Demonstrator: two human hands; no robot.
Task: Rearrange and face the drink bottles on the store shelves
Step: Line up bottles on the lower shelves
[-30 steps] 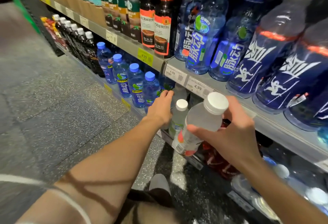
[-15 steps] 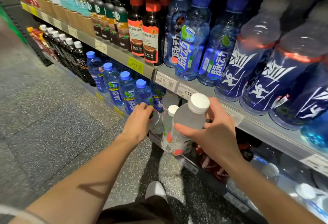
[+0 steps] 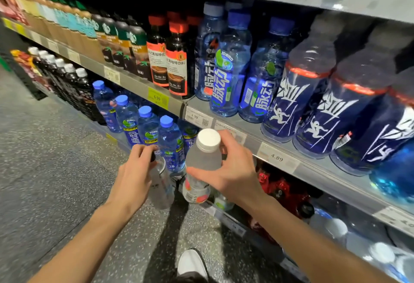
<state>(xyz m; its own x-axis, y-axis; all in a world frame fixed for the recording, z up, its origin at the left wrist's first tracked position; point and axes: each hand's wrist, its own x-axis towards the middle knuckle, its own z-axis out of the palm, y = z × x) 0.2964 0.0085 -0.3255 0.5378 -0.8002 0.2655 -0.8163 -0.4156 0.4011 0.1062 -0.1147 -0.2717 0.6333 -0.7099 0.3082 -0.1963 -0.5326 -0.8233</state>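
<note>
My right hand (image 3: 233, 170) grips a clear bottle with a white cap (image 3: 202, 161) and a pink-and-white label, held upright in front of the lower shelf edge. My left hand (image 3: 134, 175) grips the top of a second clear bottle (image 3: 160, 184), its cap hidden under my fingers; this bottle hangs off the shelf, just left of the first. Behind both stand blue-capped water bottles (image 3: 169, 144) on the lower shelf.
The middle shelf (image 3: 251, 141) carries blue sports drinks (image 3: 298, 94), blue water bottles and dark coffee bottles (image 3: 177, 63). Red bottles (image 3: 282, 191) and white-capped bottles (image 3: 336, 226) fill the lower right. Speckled floor (image 3: 56, 159) lies left; my shoe (image 3: 192, 262) shows below.
My left hand has pulled the second clear bottle off the lower shelf toward me. Both hands and bottles sit lower in view as my head tilted up.
</note>
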